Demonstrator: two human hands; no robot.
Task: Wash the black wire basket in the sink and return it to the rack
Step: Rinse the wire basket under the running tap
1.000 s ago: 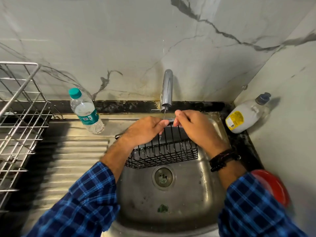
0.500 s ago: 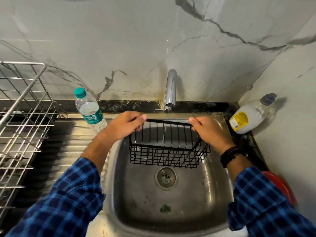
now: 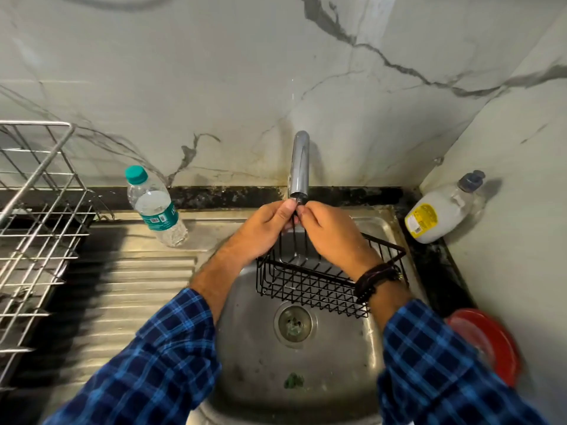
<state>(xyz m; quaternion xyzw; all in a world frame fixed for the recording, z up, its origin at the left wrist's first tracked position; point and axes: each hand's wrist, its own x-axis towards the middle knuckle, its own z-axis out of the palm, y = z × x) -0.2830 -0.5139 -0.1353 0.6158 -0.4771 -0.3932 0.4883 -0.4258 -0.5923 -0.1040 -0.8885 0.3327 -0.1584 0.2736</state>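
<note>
1. Sink (image 3: 260, 348): the washing step is in hand. The bowl lies directly below the grip, under the basket.
2. Rack (image 3: 36, 210): stands well left of the grip. The return is not yet begun; the next move likely calls for completing the rinse, then carrying leftward.
3. Black wire basket (image 3: 310, 286): hangs tilted beneath the grip, over the sink, with its top wire at the tap (image 3: 300, 164) outlet.
4. Left hand (image 3: 264, 231) and right hand (image 3: 334, 237): fingertips almost meet, and each hand pinches the top wire. Water flow cannot be confirmed.
</note>
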